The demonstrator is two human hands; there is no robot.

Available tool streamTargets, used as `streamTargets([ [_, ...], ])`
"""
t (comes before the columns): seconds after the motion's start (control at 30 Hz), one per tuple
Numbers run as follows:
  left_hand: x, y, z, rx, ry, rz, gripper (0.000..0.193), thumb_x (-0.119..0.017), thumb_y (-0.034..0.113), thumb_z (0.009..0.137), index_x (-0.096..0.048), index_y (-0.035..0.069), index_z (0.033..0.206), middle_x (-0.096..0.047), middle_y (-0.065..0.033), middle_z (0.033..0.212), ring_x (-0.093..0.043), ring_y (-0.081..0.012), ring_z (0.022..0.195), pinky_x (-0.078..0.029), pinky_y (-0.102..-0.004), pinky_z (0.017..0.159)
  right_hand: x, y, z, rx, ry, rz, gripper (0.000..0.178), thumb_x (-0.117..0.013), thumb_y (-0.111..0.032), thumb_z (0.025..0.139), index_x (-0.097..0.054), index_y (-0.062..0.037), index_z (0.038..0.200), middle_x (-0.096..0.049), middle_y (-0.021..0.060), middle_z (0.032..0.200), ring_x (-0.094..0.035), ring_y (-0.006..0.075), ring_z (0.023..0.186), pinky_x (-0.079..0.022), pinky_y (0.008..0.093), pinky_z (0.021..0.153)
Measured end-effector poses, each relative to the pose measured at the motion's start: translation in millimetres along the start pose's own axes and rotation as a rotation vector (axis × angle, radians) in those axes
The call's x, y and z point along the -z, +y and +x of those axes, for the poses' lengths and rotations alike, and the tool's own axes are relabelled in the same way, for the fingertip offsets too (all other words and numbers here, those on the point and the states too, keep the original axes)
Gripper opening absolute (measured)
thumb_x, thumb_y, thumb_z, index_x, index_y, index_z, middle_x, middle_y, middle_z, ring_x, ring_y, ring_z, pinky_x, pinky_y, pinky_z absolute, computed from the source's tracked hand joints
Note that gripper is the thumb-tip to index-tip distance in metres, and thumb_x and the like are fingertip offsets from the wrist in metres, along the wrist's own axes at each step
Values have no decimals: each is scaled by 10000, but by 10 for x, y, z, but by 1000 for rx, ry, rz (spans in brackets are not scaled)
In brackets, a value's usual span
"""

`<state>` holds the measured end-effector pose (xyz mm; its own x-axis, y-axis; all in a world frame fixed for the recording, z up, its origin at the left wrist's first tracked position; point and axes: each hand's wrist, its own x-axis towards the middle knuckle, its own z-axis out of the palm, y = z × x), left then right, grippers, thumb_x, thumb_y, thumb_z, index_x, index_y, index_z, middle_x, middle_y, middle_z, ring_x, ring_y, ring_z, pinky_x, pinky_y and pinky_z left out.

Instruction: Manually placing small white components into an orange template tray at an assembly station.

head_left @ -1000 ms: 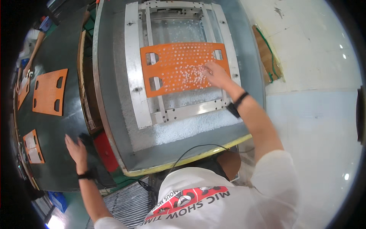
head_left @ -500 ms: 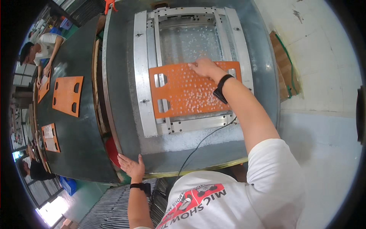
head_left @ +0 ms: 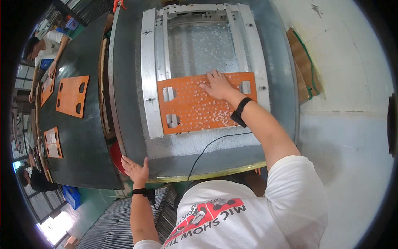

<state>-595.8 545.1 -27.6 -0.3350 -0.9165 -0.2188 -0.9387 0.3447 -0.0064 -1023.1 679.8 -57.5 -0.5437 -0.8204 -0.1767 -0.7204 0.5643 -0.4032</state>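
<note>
An orange perforated board point(head_left: 182, 99) with cut-out slots near its corners lies across the near part of an aluminium frame point(head_left: 150, 70). Small white round pieces point(head_left: 221, 114) dot the board, loosely heaped toward its near right. My right hand point(head_left: 218, 86) rests on the board's upper middle, fingers spread among the pieces; whether a piece is under the fingertips is hidden. At the table's near left corner, my left hand point(head_left: 136, 169) is open with fingers stretched out, holding nothing. Each wrist wears a black band.
More white pieces lie in the tray point(head_left: 199, 47) inside the frame. A black cable point(head_left: 203, 151) crosses the near table edge. On the dark table point(head_left: 83, 153) at left are several orange boards point(head_left: 73, 96), where a person point(head_left: 52, 43) works. Cardboard point(head_left: 300, 66) leans at right.
The orange board has slid nearer to me along the frame, uncovering more of the tray. My right hand moved with it, fingers more spread. My left hand stays at the corner, open.
</note>
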Motion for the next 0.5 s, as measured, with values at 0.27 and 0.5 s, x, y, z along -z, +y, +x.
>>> streamTargets([
  [0.27, -97, -117, -327, -110, 73, -49, 819, -552, 446, 769, -189, -43, 1316, -148, -246, 1378, -141, -396, 1274, -199, -532, 971, 363, 329, -1154, -58, 267, 156, 556, -484, -366, 845, -412, 68, 1185, -336, 289, 1274, -316, 403, 1200, -258, 409, 1006],
  [0.5, 98, -54, -623, -739, -88, -362, 536, -593, 266, 766, -422, -54, 1160, -318, -267, 1277, -242, -427, 1215, -219, -508, 956, 878, 638, -2694, -443, 460, -1, 450, -464, -341, 862, -508, 42, 1094, -444, 251, 1198, -412, 370, 1129, -327, 379, 954],
])
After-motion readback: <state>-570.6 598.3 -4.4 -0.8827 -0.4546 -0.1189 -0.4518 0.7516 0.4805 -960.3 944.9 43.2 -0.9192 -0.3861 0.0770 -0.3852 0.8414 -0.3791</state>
